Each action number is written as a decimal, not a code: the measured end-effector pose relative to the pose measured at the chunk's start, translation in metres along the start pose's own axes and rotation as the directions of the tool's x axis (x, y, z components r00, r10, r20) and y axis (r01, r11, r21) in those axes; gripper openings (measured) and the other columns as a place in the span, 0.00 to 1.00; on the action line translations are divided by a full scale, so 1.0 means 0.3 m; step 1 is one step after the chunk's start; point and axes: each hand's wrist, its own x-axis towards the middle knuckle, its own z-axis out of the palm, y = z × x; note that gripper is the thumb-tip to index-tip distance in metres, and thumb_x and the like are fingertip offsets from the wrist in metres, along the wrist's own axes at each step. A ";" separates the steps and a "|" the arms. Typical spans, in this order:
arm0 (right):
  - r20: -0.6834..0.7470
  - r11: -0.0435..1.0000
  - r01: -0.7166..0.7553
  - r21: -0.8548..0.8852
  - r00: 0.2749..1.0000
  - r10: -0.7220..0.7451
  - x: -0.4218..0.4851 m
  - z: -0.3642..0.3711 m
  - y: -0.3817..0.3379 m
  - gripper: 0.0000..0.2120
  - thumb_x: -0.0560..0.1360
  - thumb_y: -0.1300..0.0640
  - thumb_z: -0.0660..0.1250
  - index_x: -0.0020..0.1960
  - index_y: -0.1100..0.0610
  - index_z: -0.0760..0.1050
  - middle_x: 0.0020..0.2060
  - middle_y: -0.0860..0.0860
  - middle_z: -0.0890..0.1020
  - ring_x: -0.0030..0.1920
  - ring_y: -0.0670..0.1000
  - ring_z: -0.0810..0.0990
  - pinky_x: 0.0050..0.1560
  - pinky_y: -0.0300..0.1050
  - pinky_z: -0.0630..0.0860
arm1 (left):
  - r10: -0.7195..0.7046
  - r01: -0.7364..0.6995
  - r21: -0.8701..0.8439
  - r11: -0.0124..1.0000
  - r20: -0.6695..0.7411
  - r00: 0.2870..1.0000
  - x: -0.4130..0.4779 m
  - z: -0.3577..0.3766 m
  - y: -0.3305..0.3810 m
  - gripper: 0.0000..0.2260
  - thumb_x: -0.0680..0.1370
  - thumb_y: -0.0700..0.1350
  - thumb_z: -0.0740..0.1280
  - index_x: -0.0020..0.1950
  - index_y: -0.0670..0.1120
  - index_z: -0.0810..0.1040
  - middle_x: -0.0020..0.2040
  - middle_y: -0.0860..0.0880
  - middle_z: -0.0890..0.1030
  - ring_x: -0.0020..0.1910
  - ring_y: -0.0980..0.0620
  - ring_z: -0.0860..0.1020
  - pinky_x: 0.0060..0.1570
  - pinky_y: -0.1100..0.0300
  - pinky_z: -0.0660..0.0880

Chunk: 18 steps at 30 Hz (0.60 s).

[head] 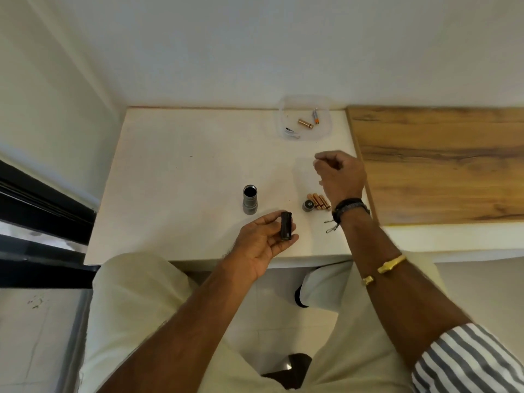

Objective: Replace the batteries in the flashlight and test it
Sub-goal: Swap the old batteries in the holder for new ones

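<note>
White table [175,194], wood-grain brown board [442,163] at three o'clock. Grey flashlight body [250,200], black battery holder [286,229], copper-coloured batteries [319,201] (four of them). Black wristband [350,209], gold bangle [391,265], grey-and-white striped sleeve [465,361], cream trousers [136,307].

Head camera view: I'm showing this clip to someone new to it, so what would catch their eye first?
Probably the left hand at the table's near edge, holding a black battery holder, and the right hand raised mid-table with fingers curled. Between them stands the open grey flashlight body; beside the right wrist lie copper batteries and the end cap. A clear tray at the back holds more batteries.
</note>
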 end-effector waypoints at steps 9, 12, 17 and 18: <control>0.084 0.906 0.186 -0.381 0.982 -0.166 0.331 0.140 -0.156 0.07 0.71 0.59 0.72 0.47 0.53 0.87 0.45 0.48 0.88 0.48 0.49 0.85 0.49 0.40 0.80 | 0.018 -0.017 0.057 0.998 -0.007 1.000 0.015 0.000 0.006 0.10 0.80 0.36 0.66 0.60 0.37 0.79 0.53 0.36 0.84 0.53 0.39 0.84 0.47 0.50 0.83; 0.185 0.780 0.223 -0.585 0.973 -0.139 0.418 0.173 -0.171 0.08 0.74 0.57 0.71 0.51 0.52 0.86 0.52 0.52 0.87 0.53 0.55 0.84 0.55 0.49 0.82 | 0.012 -0.012 0.009 1.000 0.031 0.999 0.024 0.001 0.010 0.11 0.80 0.35 0.65 0.62 0.38 0.79 0.55 0.36 0.84 0.55 0.39 0.83 0.47 0.50 0.82; 0.240 0.501 0.272 -0.822 0.962 -0.127 0.495 0.237 -0.173 0.13 0.77 0.52 0.70 0.60 0.56 0.80 0.57 0.57 0.83 0.58 0.61 0.82 0.57 0.53 0.81 | 0.009 0.000 -0.079 0.997 0.108 0.994 0.034 0.012 0.030 0.13 0.80 0.35 0.63 0.63 0.39 0.79 0.57 0.36 0.83 0.56 0.37 0.82 0.50 0.47 0.82; 0.240 0.476 0.269 -0.837 0.963 -0.123 0.502 0.246 -0.170 0.15 0.77 0.51 0.71 0.61 0.57 0.79 0.57 0.58 0.83 0.58 0.62 0.82 0.56 0.54 0.81 | 0.012 -0.001 -0.087 0.996 0.121 0.993 0.034 0.015 0.033 0.13 0.80 0.35 0.64 0.63 0.40 0.79 0.57 0.36 0.83 0.57 0.37 0.82 0.50 0.47 0.82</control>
